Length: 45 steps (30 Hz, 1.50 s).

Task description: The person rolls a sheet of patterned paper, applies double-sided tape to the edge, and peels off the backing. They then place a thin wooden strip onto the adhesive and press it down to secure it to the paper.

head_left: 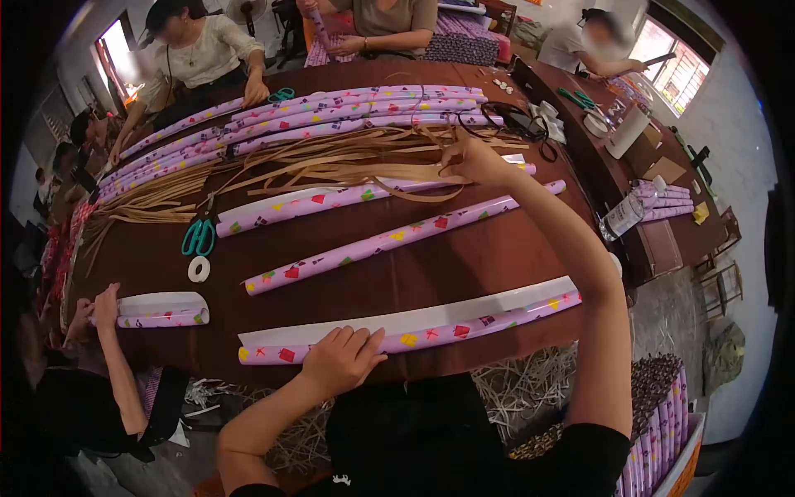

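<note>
A person's left hand (341, 360) rests on a partly rolled sheet of patterned lilac paper (455, 333) at the near edge of a reddish-brown table (178, 257), its fingers bent and held close together; whether they close around the roll cannot be told. The right hand (476, 161), reaching across the table, pinches a tan strip (414, 171) between thumb and fingertips, beside a loose spread of similar strips.

Between the hands lie two more lilac rolls, slanting across the tabletop. Beyond the strips, long lilac rolls (331, 116) lie stacked. Teal-handled scissors (199, 236) sit just above a white ring-shaped roll (199, 269). At left, a neighboring worker's hands (103, 306) hold a partly rolled sheet (161, 311).

Across the table, a person in a cream top (199, 50) reaches toward the rolls, near a person in a brown top (389, 29). At right, another person (580, 50) sits at a side table (580, 124) by a barred window (675, 74). Shredded paper (530, 381) lies below the near edge, beside upright lilac rolls (662, 439) in a container.

A clear bottle (621, 219) carries a label too small to read; a small white animal figure (341, 480) marks the wearer's black clothing.
</note>
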Tool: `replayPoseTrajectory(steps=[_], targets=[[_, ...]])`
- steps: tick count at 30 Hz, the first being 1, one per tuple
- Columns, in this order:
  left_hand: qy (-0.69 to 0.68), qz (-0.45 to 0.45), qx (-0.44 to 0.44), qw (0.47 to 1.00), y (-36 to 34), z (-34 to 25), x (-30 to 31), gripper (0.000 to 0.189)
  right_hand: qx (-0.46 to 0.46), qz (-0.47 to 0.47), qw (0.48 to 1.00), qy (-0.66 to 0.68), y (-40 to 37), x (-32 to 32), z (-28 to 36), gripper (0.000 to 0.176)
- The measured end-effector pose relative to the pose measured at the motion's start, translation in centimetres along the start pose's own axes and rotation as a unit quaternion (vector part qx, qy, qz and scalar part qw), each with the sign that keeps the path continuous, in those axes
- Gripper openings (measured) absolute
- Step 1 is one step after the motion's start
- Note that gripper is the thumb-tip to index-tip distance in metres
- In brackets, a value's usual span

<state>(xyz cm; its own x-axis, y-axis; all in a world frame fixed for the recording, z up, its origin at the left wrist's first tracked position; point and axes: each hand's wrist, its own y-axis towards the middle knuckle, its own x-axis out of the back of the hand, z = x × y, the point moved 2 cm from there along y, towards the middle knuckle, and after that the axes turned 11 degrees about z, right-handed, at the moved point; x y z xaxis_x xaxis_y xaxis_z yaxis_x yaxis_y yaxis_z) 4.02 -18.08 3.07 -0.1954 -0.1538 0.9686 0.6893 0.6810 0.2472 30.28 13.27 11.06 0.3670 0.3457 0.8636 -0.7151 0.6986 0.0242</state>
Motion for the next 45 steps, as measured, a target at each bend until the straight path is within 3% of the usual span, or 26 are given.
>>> replayPoseTrajectory(steps=[2, 5, 9, 11, 12, 14, 15, 17, 19, 21, 23, 24, 25, 28, 30, 32, 34, 37, 38, 39, 41, 43, 45], targets=[[-0.003, -0.005, 0.005, 1.000, 0.0, 0.0, 0.1, 0.039, 0.004, -0.005, 0.999, -0.037, 0.1, 0.1, -0.4, 0.018], [-0.016, -0.011, 0.009, 1.000, -0.1, -0.1, 0.1, 0.040, 0.005, -0.091, 0.972, 0.218, 0.1, 1.9, 0.4, 0.014], [-0.011, -0.017, 0.006, 1.000, -0.2, -0.1, 0.0, 0.040, -0.010, -0.002, 0.993, 0.114, -1.3, 2.4, 3.4, 0.011], [-0.019, -0.022, 0.010, 1.000, -0.2, -0.1, -0.1, 0.040, 0.060, -0.125, 0.959, 0.246, -1.4, 1.6, 4.5, 0.010], [-0.018, -0.023, 0.012, 0.999, -0.2, 0.0, -0.1, 0.040, 0.092, -0.184, 0.949, 0.239, -1.5, 1.5, 5.7, 0.011], [-0.018, -0.013, 0.014, 1.000, -0.3, -0.1, -0.1, 0.042, 0.073, -0.207, 0.959, 0.178, -2.3, 0.2, 8.4, 0.011], [-0.018, -0.013, 0.017, 1.000, -0.3, -0.1, -0.2, 0.042, 0.164, -0.205, 0.963, -0.058, -2.6, -1.0, 9.9, 0.014], [-0.018, -0.019, 0.007, 1.000, -0.3, 0.0, -0.2, 0.048, 0.199, -0.085, 0.918, -0.333, -4.8, -4.0, 12.8, 0.014], [-0.019, -0.004, 0.019, 1.000, -0.2, -0.3, 0.4, 0.053, 0.232, -0.034, 0.871, -0.431, -6.7, -7.7, 14.4, 0.019], [-0.021, 0.011, 0.031, 0.999, 0.0, -0.3, 0.4, 0.058, 0.252, -0.019, 0.858, -0.448, -9.0, -10.5, 16.3, 0.022], [-0.022, -0.045, 0.018, 0.999, -0.1, -0.3, 0.1, 0.067, 0.259, 0.039, 0.865, -0.428, -11.1, -12.3, 17.7, 0.026], [-0.023, -0.041, 0.020, 0.999, -0.1, -0.3, 0.2, 0.067, 0.244, 0.029, 0.855, -0.456, -12.2, -13.7, 18.0, 0.038], [-0.030, -0.039, 0.020, 0.999, -0.1, -0.4, 0.2, 0.066, 0.245, 0.030, 0.857, -0.452, -13.2, -14.6, 18.3, 0.038], [-0.040, -0.030, 0.015, 0.999, -0.1, -0.3, 0.5, 0.064, 0.149, 0.064, 0.929, -0.332, -15.1, -15.8, 19.1, 0.051], [-0.043, -0.023, 0.008, 0.999, -0.1, -0.5, 0.5, 0.063, 0.146, 0.054, 0.942, -0.298, -15.8, -15.9, 20.0, 0.049], [-0.078, 0.011, 0.057, 0.995, -0.3, -0.4, 0.2, 0.062, 0.141, 0.043, 0.954, -0.262, -16.8, -16.1, 21.0, 0.048], [-0.049, 0.009, 0.035, 0.998, -0.2, -0.4, 0.3, 0.060, 0.159, 0.100, 0.959, -0.214, -18.2, -16.7, 22.4, 0.054], [-0.021, -0.005, 0.010, 1.000, 0.0, -0.4, 0.2, 0.052, 0.147, 0.173, 0.970, -0.090, -21.5, -17.1, 25.2, 0.050], [-0.005, -0.008, 0.006, 1.000, 0.0, -0.3, 0.0, 0.051, 0.137, 0.272, 0.952, -0.001, -22.8, -17.2, 25.7, 0.047], [0.009, -0.010, 0.001, 1.000, -0.1, -0.3, -0.1, 0.051, 0.111, 0.415, 0.899, 0.089, -23.8, -17.2, 25.6, 0.046], [0.013, -0.006, 0.002, 1.000, -0.2, -0.3, -0.2, 0.051, 0.074, 0.641, 0.741, 0.186, -24.8, -17.3, 25.8, 0.043], [0.016, -0.005, 0.000, 1.000, -0.2, -0.5, -0.1, 0.051, 0.175, 0.620, 0.746, 0.168, -23.3, -16.1, 25.3, 0.045], [0.023, 0.003, 0.008, 1.000, -0.1, -0.6, 0.2, 0.051, 0.225, 0.466, 0.834, 0.193, -18.3, -12.3, 24.9, 0.041]])
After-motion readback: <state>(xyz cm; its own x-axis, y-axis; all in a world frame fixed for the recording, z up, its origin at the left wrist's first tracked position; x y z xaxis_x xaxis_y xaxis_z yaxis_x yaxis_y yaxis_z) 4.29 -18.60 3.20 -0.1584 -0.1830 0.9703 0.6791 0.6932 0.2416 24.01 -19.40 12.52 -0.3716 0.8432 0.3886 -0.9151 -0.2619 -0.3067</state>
